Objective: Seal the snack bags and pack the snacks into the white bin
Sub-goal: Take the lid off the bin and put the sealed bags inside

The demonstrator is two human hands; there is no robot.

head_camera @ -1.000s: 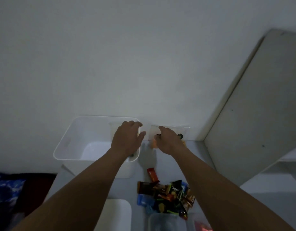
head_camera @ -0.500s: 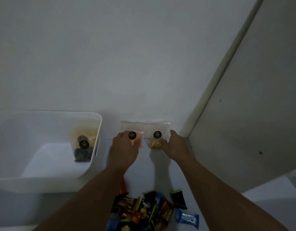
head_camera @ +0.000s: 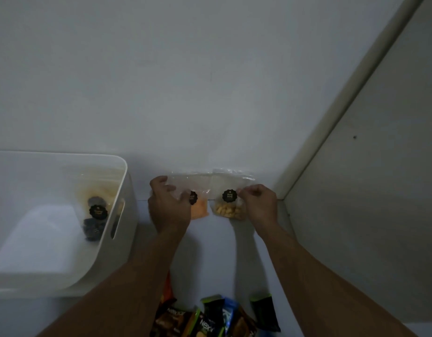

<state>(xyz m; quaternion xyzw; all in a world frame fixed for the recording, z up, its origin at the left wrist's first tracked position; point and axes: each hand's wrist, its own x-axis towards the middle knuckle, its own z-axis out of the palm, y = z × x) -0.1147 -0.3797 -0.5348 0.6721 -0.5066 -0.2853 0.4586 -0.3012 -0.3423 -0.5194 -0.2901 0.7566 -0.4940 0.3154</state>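
As I watch through the head camera, the white plastic bin [head_camera: 131, 215] with rounded corners stands on the pale desk [head_camera: 217, 251], and I place everything else from it. Just to the right of the bin, upright against the wall, is a clear plastic bag of orange snack [head_camera: 200, 210] with a round black sticker. The left hand [head_camera: 168, 207] grips this bag at the edge nearest the bin. Its fingers [head_camera: 157, 182] are curled round the top corner and the thumb lies across the front, up to the sticker.

On that bag's far side from the bin, and touching it, stands a clear plastic bag of yellow snack pieces [head_camera: 228, 211] with the same kind of sticker. The right hand [head_camera: 258, 205] pinches it on the side away from the bin, fingertips drawn together on the plastic level with the sticker. I cannot tell whether either bag's top strip is pressed closed.

Inside the bin, against its right wall beside the handle slot, lie clear sticker-marked bags [head_camera: 98, 211] with tan and dark contents. They are too blurred for me to count. Nearer to me than the bin and to its right, a heap of coloured foil snack wrappers [head_camera: 205, 322] lies on the desk between the forearms.
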